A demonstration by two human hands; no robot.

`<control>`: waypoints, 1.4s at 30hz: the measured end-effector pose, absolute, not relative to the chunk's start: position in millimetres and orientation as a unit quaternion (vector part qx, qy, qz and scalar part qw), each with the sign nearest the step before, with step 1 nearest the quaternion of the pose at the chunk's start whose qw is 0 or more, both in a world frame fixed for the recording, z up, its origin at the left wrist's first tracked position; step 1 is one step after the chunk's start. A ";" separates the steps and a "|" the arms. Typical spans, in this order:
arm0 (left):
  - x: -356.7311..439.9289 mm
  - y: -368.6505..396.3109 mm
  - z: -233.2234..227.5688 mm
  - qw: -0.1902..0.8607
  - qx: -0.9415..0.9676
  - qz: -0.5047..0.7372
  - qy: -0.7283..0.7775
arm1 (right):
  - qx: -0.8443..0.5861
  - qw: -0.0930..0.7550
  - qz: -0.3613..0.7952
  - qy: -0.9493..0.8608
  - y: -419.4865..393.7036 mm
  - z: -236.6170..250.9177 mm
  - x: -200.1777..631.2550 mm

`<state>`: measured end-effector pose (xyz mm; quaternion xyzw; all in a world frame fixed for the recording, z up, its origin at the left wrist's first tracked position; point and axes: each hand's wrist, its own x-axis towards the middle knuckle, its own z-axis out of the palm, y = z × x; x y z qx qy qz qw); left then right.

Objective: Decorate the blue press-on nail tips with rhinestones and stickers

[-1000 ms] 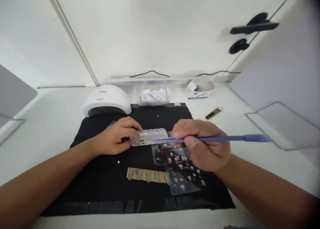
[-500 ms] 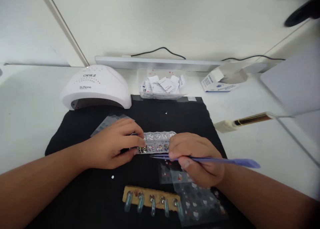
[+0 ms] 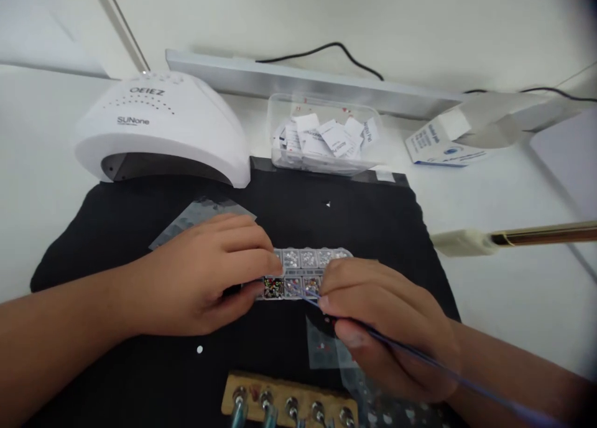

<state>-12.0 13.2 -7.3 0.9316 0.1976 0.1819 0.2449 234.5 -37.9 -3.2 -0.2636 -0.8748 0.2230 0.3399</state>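
On the black mat [image 3: 140, 378], my left hand [image 3: 214, 275] grips the left end of the gem case [image 3: 303, 272]; my right hand [image 3: 392, 319] pinches purple tweezers [image 3: 420, 356], tips at a near-row compartment [image 3: 291, 298]. I judge the picking unfinished: my feed shows no gem lifted clear, and I cannot tell whether the teal nail tips [image 3: 238, 412] carry any.
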 end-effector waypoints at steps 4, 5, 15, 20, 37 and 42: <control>-10.6 12.6 -6.5 0.245 0.934 0.176 0.193 | -0.266 0.305 0.161 -0.900 -42.8 3.5 232.9; -10.5 12.5 -6.6 0.243 0.934 0.176 0.192 | -0.268 0.299 0.152 -0.903 -44.4 4.8 231.4; -9.2 11.9 -8.2 0.227 0.938 0.178 0.189 | -0.285 0.361 0.067 -0.885 -64.2 -8.9 215.2; -9.3 10.5 -8.6 0.237 0.936 0.178 0.189 | -0.318 0.329 -0.034 -0.889 -68.7 -7.2 210.0; -7.8 11.3 -6.8 0.205 0.945 0.175 0.183 | -0.418 0.280 0.007 -0.864 -75.2 -2.8 208.9; -8.4 10.5 -6.8 0.200 0.946 0.177 0.184 | -0.307 0.337 -0.012 -0.890 -72.0 -3.7 210.5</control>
